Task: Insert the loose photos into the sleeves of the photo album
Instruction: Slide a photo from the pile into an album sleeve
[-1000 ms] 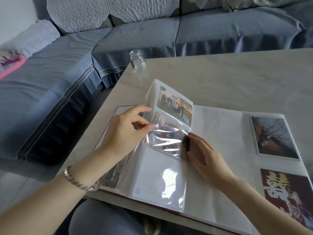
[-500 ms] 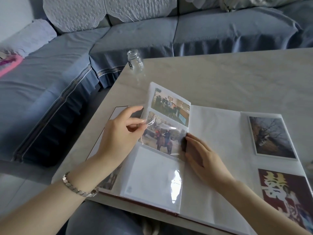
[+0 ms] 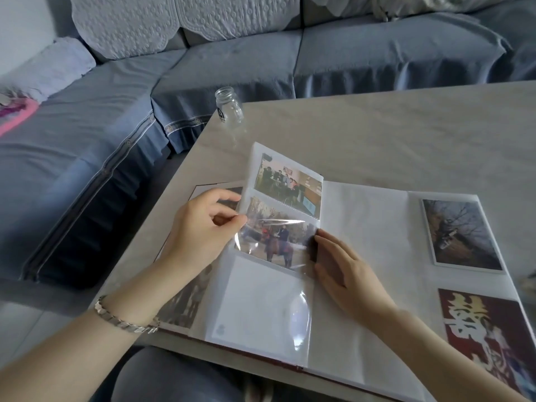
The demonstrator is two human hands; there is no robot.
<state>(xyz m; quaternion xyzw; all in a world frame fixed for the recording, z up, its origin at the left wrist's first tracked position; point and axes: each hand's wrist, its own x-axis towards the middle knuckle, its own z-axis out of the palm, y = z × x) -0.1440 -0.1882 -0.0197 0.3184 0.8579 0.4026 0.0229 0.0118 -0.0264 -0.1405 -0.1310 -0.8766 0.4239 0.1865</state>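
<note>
Photo [image 3: 275,246] lies inside middle sleeve [image 3: 262,224], left hand [image 3: 200,227] pinching its edge.

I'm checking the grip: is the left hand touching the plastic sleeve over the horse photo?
Touching. The head view shows the left hand pinching the plastic sleeve at its left edge between thumb and forefinger.

Bare bench [image 3: 391,132] stretches far and right beyond the album [image 3: 362,242]. A glass jar [image 3: 229,108] stands at its far-left corner, with the sofa [image 3: 377,59] close behind.
</note>
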